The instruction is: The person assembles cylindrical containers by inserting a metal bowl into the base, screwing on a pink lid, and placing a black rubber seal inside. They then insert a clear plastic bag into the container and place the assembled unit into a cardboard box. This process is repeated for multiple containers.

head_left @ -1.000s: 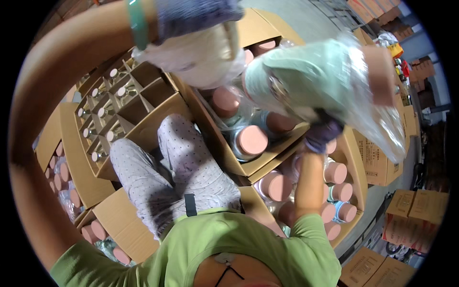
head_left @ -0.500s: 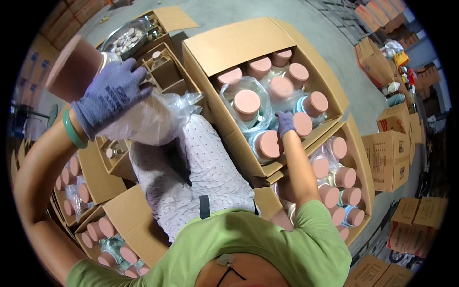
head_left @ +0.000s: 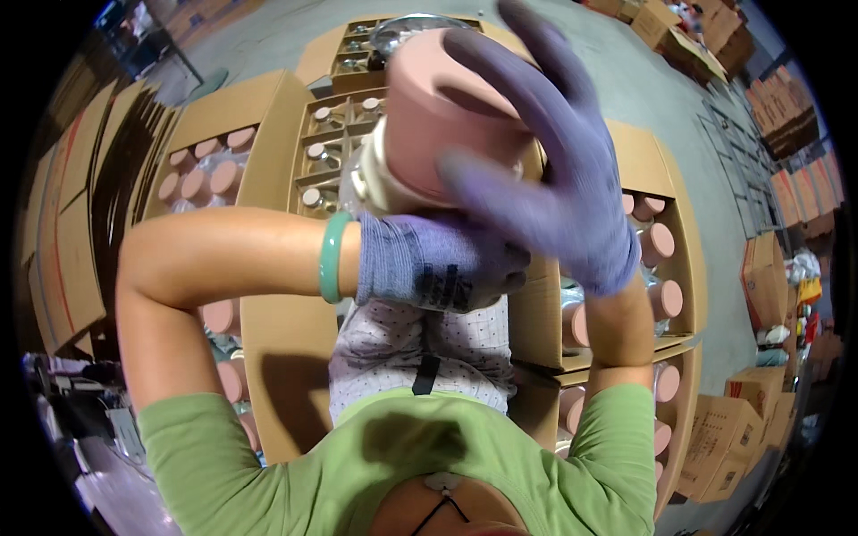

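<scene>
Held up before my chest is a jar with a wide pink lid (head_left: 447,116) and a pale collar (head_left: 380,174). It tilts, its lid toward the upper right. My left hand (head_left: 447,263), in a purple knit glove, wraps round it below the lid, the fingers curled. My right hand (head_left: 563,161), gloved alike, hovers beside and over the lid with fingers spread; their shadow falls on the pink top. Much of the jar's body is hidden behind the hands. To the right, more pink-lidded jars (head_left: 657,243) stand in an open carton (head_left: 688,268).
Ahead is a divided carton (head_left: 308,125) of clear glass bottles (head_left: 317,156), with a metal bowl (head_left: 420,27) beyond it. Another carton of pink-lidded jars (head_left: 197,186) stands at left, near flattened cardboard (head_left: 67,259). Closed boxes (head_left: 715,447) sit at far right.
My left hand has brought the jar from the far left to the middle. My right hand has left the right carton and risen to the lid. The view has turned left.
</scene>
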A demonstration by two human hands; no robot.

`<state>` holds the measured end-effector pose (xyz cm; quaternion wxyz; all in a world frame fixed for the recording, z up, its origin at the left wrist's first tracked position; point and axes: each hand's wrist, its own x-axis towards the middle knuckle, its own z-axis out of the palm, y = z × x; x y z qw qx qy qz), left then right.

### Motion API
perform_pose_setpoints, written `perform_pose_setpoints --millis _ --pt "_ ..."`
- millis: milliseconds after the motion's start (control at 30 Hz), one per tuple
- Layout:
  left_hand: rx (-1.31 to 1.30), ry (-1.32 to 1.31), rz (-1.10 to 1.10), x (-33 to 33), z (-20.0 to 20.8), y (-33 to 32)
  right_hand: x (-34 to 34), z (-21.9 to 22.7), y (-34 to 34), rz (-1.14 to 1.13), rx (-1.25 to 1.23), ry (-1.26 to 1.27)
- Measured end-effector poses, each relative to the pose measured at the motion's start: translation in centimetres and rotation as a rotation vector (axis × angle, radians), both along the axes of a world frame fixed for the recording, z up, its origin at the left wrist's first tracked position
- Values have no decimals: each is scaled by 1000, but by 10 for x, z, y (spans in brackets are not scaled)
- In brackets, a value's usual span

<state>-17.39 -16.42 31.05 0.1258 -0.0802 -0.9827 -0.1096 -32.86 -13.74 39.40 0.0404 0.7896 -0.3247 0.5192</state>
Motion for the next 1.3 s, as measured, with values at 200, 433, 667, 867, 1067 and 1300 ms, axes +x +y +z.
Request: perform_pose_setpoints --millis 200,433,667,867,1067,1300 --pt "-1629 52 48 17 -80 33 3 24 -26 -22 54 317" --pt "484 468 374 101 -130 75 15 27 -11 4 6 394" --pt "1926 997 691 137 -179 -5 27 19 38 2 -61 496" --pt "1952 725 539 134 -215 -93 78 -20 48 2095 -8 220" --pt "1485 675 624 181 -165 -217 -20 -198 138 194 -99 1131" --pt "1421 485 918 158 -109 -231 15 -232 116 845 287 452"
